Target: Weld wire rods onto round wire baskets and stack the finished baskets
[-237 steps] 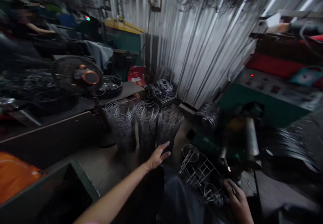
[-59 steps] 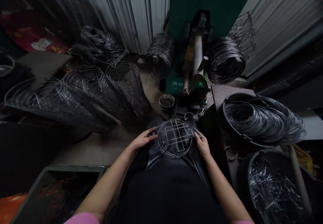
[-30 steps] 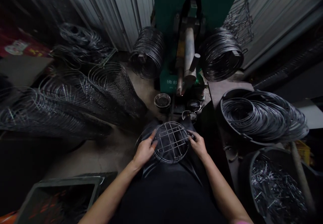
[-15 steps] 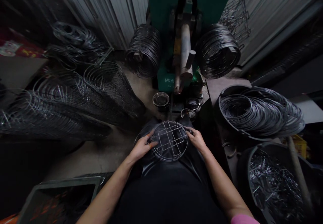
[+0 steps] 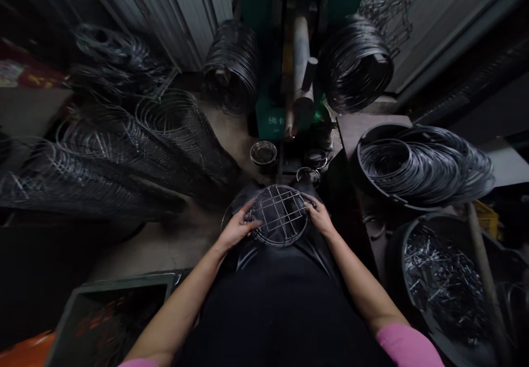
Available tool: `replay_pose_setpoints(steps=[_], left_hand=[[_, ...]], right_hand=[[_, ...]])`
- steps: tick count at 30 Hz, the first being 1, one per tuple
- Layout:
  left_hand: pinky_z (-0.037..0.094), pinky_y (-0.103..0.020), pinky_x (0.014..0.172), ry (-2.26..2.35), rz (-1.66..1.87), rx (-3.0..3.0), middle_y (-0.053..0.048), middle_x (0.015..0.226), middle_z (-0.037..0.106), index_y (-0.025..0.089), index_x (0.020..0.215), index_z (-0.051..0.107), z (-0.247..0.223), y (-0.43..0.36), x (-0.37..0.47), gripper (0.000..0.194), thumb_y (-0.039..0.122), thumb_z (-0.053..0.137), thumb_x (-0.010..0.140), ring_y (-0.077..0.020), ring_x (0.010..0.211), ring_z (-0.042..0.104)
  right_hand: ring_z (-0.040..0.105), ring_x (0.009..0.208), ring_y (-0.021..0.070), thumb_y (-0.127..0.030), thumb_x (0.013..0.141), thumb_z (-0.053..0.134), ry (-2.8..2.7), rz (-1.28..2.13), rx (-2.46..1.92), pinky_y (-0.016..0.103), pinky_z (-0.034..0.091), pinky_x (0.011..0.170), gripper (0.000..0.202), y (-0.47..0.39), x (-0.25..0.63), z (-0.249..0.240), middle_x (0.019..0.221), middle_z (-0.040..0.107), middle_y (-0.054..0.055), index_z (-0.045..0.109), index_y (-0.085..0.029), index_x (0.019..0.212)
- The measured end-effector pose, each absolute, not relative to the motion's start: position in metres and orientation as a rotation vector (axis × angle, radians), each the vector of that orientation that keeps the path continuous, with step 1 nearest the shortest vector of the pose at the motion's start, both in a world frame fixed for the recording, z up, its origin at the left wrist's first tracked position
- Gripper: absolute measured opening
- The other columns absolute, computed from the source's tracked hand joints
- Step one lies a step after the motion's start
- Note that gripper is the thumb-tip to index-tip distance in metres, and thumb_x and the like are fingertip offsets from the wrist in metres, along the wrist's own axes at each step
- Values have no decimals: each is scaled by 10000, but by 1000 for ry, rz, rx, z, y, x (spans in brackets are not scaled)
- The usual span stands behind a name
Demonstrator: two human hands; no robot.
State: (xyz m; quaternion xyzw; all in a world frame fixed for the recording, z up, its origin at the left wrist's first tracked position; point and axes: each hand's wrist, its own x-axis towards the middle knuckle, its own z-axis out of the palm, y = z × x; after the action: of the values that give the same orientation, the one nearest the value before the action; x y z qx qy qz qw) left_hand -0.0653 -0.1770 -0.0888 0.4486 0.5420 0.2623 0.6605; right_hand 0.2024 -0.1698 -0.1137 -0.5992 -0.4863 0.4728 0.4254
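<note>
A round wire rack (image 5: 285, 216) with crossed wires inside its rim lies over my lap, between both hands. My left hand (image 5: 238, 225) grips the rim at its left edge, the thumb over the wires. At the right edge, the fingers of my right hand (image 5: 317, 212) close on the rim. Beyond the rack stands a green machine (image 5: 270, 122) with a thick cylindrical arm (image 5: 301, 58) above a lower electrode-like tip.
Wire coils (image 5: 231, 66) flank the machine. Stacked wire rings (image 5: 165, 124) lie at left. On the right are a tub of wire rings (image 5: 433, 168) and a tub of short metal rods (image 5: 446, 279). A crate (image 5: 78, 312) sits lower left.
The surroundings have shifted slightly upward in the view, and the rack and both hands appear a little higher. Both hands still hold the rack.
</note>
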Motion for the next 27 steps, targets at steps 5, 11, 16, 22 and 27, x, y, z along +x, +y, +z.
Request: replay_pose_setpoints(steps=[5, 11, 16, 22, 27], left_hand=[[439, -246, 666, 1132, 642, 1138, 16, 776, 608, 171, 1347, 392, -81, -153, -76, 824, 245, 722, 596, -130, 690, 549], [451, -271, 710, 1320, 685, 1066, 19, 738, 624, 131, 1373, 329, -74, -143, -92, 914, 372, 754, 601, -143, 687, 581], [465, -270, 712, 1470, 1040, 1329, -29, 736, 632, 118, 1164, 569, -31, -143, -94, 514, 474, 555, 794, -164, 727, 603], [459, -255, 569, 852, 733, 2552, -6, 627, 622, 230, 1182, 581, -24, -168, -40, 362, 220, 420, 857, -139, 548, 538], [440, -246, 580, 678, 947, 2815, 6, 676, 644, 238, 1208, 532, -37, -180, -25, 344, 175, 447, 880, -108, 568, 552]], right_hand=[[586, 1029, 234, -409, 789, 533, -1136, 1097, -1505, 388, 436, 927, 408, -190, 188, -103, 1106, 656, 59, 623, -214, 1136], [583, 1027, 270, -465, 718, 615, -1093, 1075, -1607, 411, 425, 929, 415, -211, 200, -100, 1044, 677, 93, 687, -177, 1007], [552, 532, 139, -522, 722, 620, -912, 1156, -1599, 245, 433, 473, 475, -188, 208, -59, 750, 686, 57, 688, -158, 1019], [248, 345, 18, -535, 691, 648, -773, 1483, -1306, 169, 168, 332, 549, -154, 174, -15, 643, 628, 11, 639, -161, 1093], [387, 385, 57, -390, 617, 740, -634, 1386, -1348, 167, 270, 352, 527, -156, 166, -19, 539, 543, -46, 631, -166, 1082]])
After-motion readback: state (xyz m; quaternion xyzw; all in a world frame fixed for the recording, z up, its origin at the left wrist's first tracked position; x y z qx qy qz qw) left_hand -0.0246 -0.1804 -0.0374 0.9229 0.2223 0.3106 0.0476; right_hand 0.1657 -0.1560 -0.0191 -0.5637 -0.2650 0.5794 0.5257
